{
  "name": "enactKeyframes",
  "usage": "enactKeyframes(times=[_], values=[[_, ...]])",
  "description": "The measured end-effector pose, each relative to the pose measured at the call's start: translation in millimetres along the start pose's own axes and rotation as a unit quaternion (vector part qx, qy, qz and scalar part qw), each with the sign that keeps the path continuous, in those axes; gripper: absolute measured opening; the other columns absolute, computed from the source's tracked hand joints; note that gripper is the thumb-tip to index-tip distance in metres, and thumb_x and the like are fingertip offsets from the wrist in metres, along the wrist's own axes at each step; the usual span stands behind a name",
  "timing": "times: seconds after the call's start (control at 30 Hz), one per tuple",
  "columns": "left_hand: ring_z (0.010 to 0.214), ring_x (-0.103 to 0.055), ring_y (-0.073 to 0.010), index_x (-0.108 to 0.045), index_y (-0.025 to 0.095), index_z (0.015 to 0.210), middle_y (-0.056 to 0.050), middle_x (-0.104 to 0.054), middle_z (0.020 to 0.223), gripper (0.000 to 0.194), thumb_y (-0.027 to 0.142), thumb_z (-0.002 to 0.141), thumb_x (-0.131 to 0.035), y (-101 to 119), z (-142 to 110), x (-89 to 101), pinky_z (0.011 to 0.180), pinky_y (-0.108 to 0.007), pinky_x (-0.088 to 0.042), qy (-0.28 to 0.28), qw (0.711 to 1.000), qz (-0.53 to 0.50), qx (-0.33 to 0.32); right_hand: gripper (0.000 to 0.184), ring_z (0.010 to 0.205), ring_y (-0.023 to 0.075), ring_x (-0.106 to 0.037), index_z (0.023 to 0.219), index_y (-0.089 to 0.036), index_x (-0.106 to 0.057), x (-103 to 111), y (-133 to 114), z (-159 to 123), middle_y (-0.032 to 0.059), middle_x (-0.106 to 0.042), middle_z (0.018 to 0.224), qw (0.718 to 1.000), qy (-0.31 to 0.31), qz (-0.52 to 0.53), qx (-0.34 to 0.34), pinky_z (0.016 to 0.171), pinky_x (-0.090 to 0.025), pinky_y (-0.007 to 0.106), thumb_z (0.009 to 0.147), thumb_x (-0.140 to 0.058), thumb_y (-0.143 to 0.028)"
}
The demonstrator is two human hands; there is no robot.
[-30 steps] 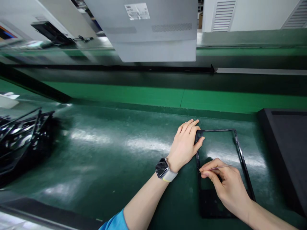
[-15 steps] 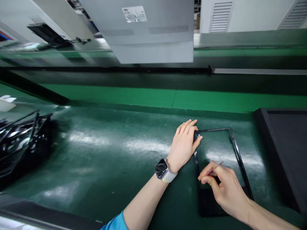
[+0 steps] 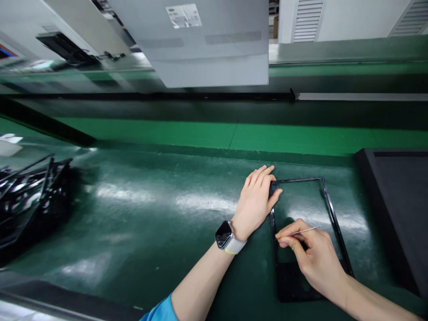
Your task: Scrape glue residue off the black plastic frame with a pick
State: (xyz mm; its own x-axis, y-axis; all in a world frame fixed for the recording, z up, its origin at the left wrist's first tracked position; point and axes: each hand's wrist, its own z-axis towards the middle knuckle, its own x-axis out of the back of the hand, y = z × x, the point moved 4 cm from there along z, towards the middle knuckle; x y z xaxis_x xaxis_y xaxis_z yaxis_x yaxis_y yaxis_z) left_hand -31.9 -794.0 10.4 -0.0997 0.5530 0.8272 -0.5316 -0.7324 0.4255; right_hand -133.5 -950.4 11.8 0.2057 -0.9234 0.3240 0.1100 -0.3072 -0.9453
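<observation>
A thin black plastic frame (image 3: 335, 221), with a solid black panel across its near end, lies flat on the green work surface. My left hand (image 3: 257, 196) rests at its far left corner, gripping the left bar between thumb and fingers. Between the thumb and fingertips of my right hand (image 3: 316, 256) is a slim, pinkish-silver stick-like tool (image 3: 306, 231). Its lower end is at the frame's left bar, hidden by the fingertips, so I cannot tell whether it touches. My right wrist and hand cover part of the near panel.
A pile of black plastic frames (image 3: 31, 196) lies at the left. On the right stands a large black tray (image 3: 397, 214) with a raised rim. A grey metal panel (image 3: 214, 58) with a label hangs beyond the bench, and a dark bar (image 3: 47, 120) slants at far left.
My right hand has shifted slightly away from me along the left bar, and the stick-like tool now lies closer to level. My left hand stays on the frame's corner.
</observation>
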Motion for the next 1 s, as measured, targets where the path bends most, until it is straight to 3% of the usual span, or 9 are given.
enactKeyframes(times=[0.47,0.63,1.0], values=[[0.151,-0.049,-0.0313,-0.053,0.021,0.122,-0.014,-0.06,0.155,0.022,0.025,0.106,-0.068,0.8,-1.8,-1.6,0.124,-0.056,-0.045,0.008,1.0,-0.001,0.002,0.022,0.075,0.0103,-0.072,0.093,-0.024,-0.068,-0.4,-2.5,0.7,-0.0039,-0.073,0.085,1.0,-0.014,-0.016,0.012,0.068,-0.056,0.021,0.103,-0.051,-0.014],[0.15,-0.05,-0.0324,-0.052,0.021,0.121,-0.014,-0.061,0.154,0.022,0.026,0.106,-0.067,1.0,-1.2,-0.8,0.122,-0.056,-0.046,0.013,1.0,0.002,-0.005,0.02,0.074,0.0094,-0.074,0.094,-0.024,-0.069,-0.1,1.3,-0.8,-0.004,-0.074,0.088,1.0,0.019,0.019,-0.004,0.069,-0.059,0.019,0.105,-0.053,-0.019],[0.149,-0.051,-0.0334,-0.052,0.02,0.12,-0.014,-0.061,0.153,0.022,0.025,0.106,-0.067,2.1,-0.5,-0.8,0.122,-0.057,-0.047,0.014,1.0,0.001,-0.008,0.021,0.075,0.0064,-0.073,0.097,-0.026,-0.07,-0.3,-2.9,-0.7,-0.0072,-0.075,0.088,1.0,0.022,-0.005,0.017,0.07,-0.056,0.015,0.105,-0.053,-0.015]])
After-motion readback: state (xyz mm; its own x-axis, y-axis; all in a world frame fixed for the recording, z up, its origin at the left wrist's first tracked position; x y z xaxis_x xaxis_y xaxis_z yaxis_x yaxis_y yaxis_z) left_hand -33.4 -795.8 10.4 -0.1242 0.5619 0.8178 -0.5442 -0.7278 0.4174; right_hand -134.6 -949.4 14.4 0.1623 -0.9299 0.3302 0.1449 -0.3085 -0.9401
